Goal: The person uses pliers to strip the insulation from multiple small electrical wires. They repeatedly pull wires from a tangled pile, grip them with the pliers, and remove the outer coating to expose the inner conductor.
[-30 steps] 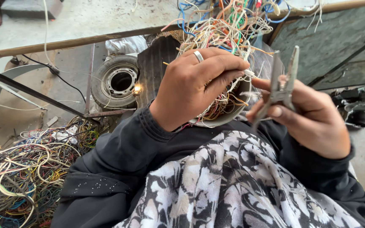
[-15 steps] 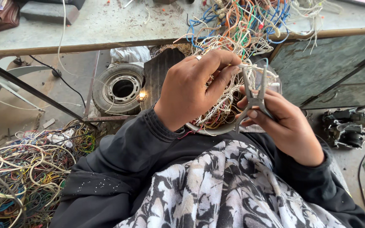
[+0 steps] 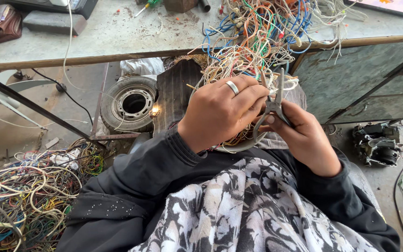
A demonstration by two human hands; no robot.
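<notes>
Left hand (image 3: 220, 114) clenches wires (image 3: 253, 51) spilling off the bench (image 3: 117, 37), right hand (image 3: 304, 135) grasps one pair of pliers (image 3: 272, 105); one tyre (image 3: 129, 102) and one wire heap (image 3: 24, 196) lie on the floor.

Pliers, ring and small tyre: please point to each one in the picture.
pliers (image 3: 273, 106), head view, on the pivot joint.
ring (image 3: 232, 87), head view, on the silver band.
small tyre (image 3: 113, 108), head view, on the rubber sidewall.

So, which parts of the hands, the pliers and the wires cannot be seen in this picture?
Head view:
- Left hand: its fingertips are buried in the wires.
- Pliers: the handles are hidden inside the right hand.
- Which wire the tips touch: too small to tell.
- Wire pile: cut off by the left edge.
</notes>
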